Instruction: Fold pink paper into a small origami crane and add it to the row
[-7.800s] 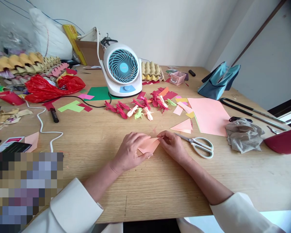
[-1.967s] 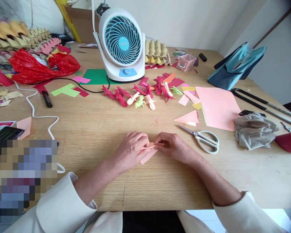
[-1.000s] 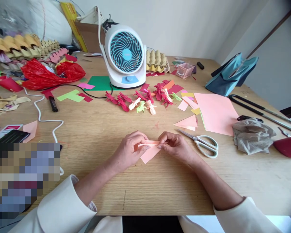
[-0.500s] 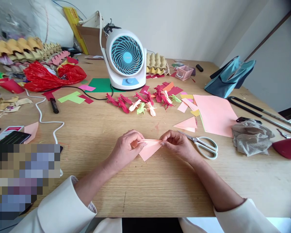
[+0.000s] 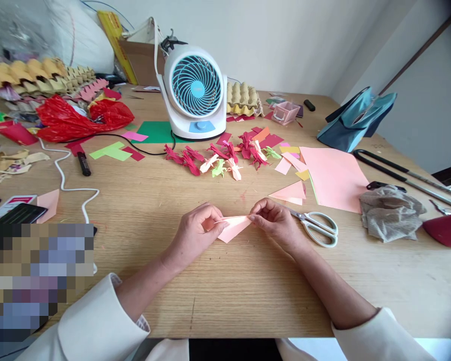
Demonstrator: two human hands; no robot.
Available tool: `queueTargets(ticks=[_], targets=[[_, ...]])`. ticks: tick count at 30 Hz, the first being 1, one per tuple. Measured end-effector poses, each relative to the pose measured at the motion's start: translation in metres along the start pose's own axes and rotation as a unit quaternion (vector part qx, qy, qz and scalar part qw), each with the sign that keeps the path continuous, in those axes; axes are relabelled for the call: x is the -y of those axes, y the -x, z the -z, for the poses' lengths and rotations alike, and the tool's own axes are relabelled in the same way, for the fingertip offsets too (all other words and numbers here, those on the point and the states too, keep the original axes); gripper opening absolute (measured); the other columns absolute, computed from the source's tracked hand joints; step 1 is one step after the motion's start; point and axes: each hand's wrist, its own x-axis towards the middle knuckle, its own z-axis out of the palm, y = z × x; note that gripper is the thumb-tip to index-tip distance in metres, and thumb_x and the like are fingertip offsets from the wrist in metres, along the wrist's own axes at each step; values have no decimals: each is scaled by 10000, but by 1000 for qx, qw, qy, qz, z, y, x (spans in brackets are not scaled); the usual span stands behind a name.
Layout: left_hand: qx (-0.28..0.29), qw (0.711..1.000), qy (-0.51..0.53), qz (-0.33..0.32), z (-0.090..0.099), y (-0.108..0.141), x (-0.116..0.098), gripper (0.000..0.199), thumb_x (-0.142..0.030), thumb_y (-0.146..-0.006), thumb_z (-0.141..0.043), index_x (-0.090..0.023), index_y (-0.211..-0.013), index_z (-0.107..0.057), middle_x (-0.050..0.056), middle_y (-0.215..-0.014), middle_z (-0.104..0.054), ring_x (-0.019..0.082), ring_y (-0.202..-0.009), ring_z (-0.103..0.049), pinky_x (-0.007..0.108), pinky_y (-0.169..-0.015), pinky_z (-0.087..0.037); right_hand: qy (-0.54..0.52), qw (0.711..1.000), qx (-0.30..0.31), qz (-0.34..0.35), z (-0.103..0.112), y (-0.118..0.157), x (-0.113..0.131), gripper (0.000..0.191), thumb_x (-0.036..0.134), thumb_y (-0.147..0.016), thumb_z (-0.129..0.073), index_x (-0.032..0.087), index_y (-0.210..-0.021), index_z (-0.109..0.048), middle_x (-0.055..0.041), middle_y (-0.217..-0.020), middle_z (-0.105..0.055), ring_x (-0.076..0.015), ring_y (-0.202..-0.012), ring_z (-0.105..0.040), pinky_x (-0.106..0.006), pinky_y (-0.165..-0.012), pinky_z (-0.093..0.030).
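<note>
A small folded piece of pink paper [image 5: 232, 229] is held between both hands above the wooden table, its point hanging toward me. My left hand [image 5: 198, 229] pinches its left end between thumb and fingers. At the right end, my right hand [image 5: 273, 221] grips the corner the same way. White-handled scissors [image 5: 317, 228] lie just beyond my right hand, their blades partly hidden by it. Pink paper triangles [image 5: 291, 191] rest behind that hand. Several folded paper figures [image 5: 220, 159] in red, green and pale pink sit farther back.
A white and blue fan [image 5: 197, 90] stands at the back. Large pink sheets [image 5: 334, 175], a crumpled grey cloth [image 5: 391, 213] and a blue bag [image 5: 357, 120] lie to the right. On the left are a red plastic bag [image 5: 67, 118], a black marker [image 5: 83, 164] and a white cable [image 5: 71, 189].
The pink paper has tilted, so its lower point sits slightly higher and less of its face shows. Both hands have shifted only a little and keep their hold.
</note>
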Motion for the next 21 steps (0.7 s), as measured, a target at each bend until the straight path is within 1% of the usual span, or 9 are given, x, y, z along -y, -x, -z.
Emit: queueTargets(ticks=[4,7,10,14,21], targets=[[-12,1000,16,18,-1,0,0,144,-172,-818,-666,-186,-710,-572,-1,-779,-660,143,-755,-616,263,-704,-456,-20,999,15,-27,-2,0,0,319,433,-752,-772,207,-917,-617,9,-797,-595,-130,-702,-530,-262,-644,-409],[-13,999,22,23,-1,0,-1,140,-181,-821,-660,-186,-708,-577,0,-777,-664,142,-745,-616,261,-696,-456,-5,999,33,-44,-1,0,-1,304,453,-762,-758,191,-847,-629,14,-752,-582,-123,-678,-499,-256,-621,-369],[-12,999,26,22,-1,0,-2,150,-172,-816,-659,-184,-695,-572,-3,-775,-662,137,-737,-616,257,-689,-457,-2,999,30,-40,-1,1,0,300,466,-775,-739,191,-777,-618,24,-705,-560,-120,-661,-470,-255,-614,-344],[-11,999,26,16,-1,1,-2,153,-160,-812,-662,-182,-691,-572,-6,-784,-661,129,-723,-615,251,-677,-458,-1,999,25,-44,0,2,2,309,478,-778,-731,194,-754,-611,27,-691,-556,-121,-648,-457,-256,-616,-337],[-20,1000,19,-6,-2,1,-2,163,-146,-818,-664,-184,-704,-556,-7,-787,-650,123,-732,-611,231,-648,-459,21,999,23,-31,0,2,4,293,470,-814,-694,195,-745,-624,25,-692,-537,-124,-657,-446,-262,-637,-343]])
